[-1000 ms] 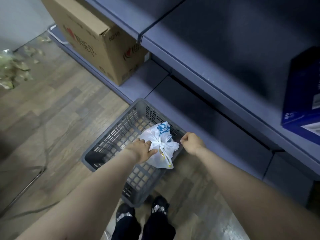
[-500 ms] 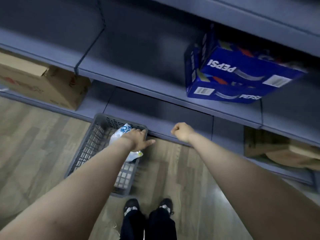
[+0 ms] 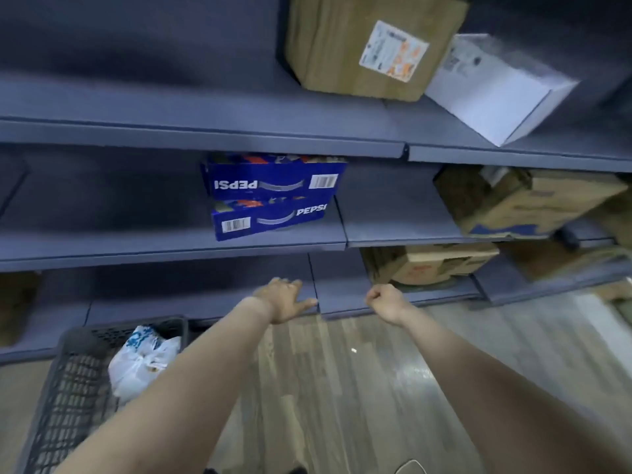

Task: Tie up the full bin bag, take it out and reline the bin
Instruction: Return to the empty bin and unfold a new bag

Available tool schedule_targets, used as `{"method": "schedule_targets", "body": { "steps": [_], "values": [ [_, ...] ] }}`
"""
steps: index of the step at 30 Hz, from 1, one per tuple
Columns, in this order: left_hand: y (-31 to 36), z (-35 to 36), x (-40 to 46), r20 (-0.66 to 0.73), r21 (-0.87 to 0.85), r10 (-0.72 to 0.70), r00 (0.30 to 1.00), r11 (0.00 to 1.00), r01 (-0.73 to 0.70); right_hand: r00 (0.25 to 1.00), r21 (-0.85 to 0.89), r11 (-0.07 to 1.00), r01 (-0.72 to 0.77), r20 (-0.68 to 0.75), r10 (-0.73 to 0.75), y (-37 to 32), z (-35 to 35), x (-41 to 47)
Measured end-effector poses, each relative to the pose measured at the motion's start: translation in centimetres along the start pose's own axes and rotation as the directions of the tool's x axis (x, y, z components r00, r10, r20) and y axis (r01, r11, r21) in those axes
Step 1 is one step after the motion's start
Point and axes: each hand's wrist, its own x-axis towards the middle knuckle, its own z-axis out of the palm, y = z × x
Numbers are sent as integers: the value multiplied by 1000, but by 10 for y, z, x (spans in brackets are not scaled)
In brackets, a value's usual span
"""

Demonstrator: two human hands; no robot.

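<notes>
The white bag (image 3: 143,362) sits in the grey basket (image 3: 73,388) at seven o'clock. The left hand (image 3: 285,302) is spread and empty over the shelf edge (image 3: 205,306); the right hand (image 3: 384,301) is fisted, contents unclear. Bare floor (image 3: 342,388) lies between the arms.

— What does the bin bag (image 3: 142,362) look like?
— White thin plastic with blue print near its top. Its neck is gathered and knotted, with a bit of yellow showing by the knot; the body is bulging and creased.
— Where is it?
— Inside the bin (image 3: 63,398), a grey plastic basket with lattice walls, at the lower left. The bag leans against the bin's far right corner, its printed top level with the rim.
— And the bin itself?
— Upright on the wooden floor, just in front of the lowest shelf. No liner shows on its walls. Motion blur softens its details.
</notes>
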Motion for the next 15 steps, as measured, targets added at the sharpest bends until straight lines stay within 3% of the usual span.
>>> {"method": "schedule_targets", "body": {
  "steps": [4, 10, 15],
  "values": [
    [50, -36, 19, -42, 103, 19, 999, 995, -15, 994, 95, 993, -76, -76, 83, 54, -56, -22],
    [144, -71, 33, -41, 244, 247, 968, 942, -230, 983, 188, 975, -120, -116, 143, 96, -115, -43],
    [188, -99, 46, -10, 355, 299, 954, 893, -276, 967, 297, 949, -109, -192, 171, 116, -150, -63]
  ]
}}
